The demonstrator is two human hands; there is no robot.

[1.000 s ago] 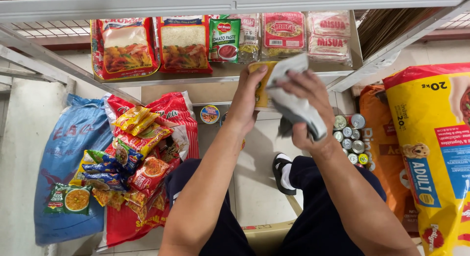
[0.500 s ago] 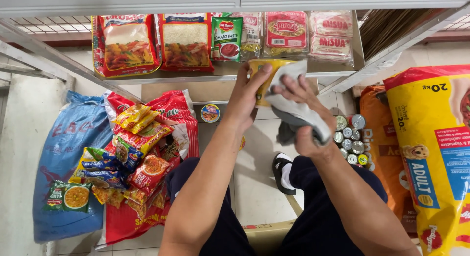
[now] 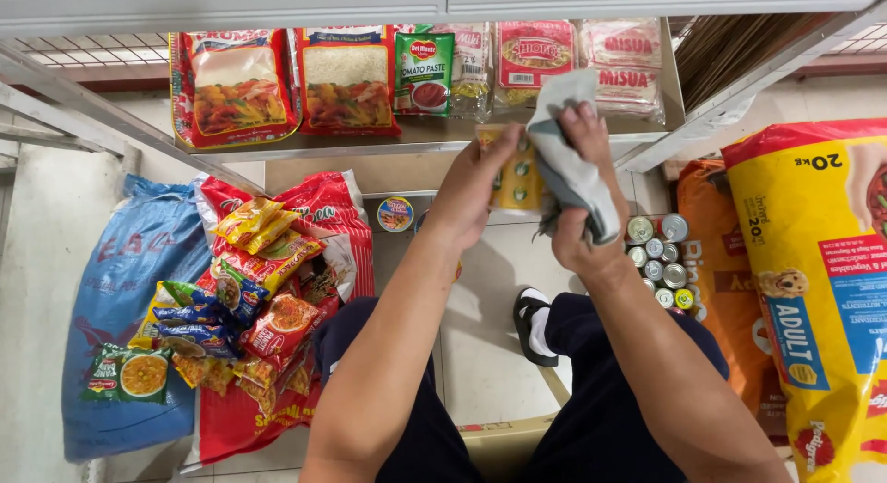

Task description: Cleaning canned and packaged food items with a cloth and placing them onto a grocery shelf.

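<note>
Holding one yellow packet (image 3: 514,176), right hand (image 3: 580,192) gripping one grey cloth (image 3: 573,169).

Yellow packet (image 3: 514,173) with green spots; grey cloth (image 3: 573,164); blue sack (image 3: 129,280); yellow-and-red dog-food bag (image 3: 813,289).

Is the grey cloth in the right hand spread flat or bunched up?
Bunched up: the grey cloth is crumpled in the right hand, pressed against the yellow packet.

A metal shelf (image 3: 416,139) carries food packets (image 3: 346,76); the tiled floor (image 3: 480,335) bears sacks (image 3: 139,289) and cans (image 3: 661,261).
</note>
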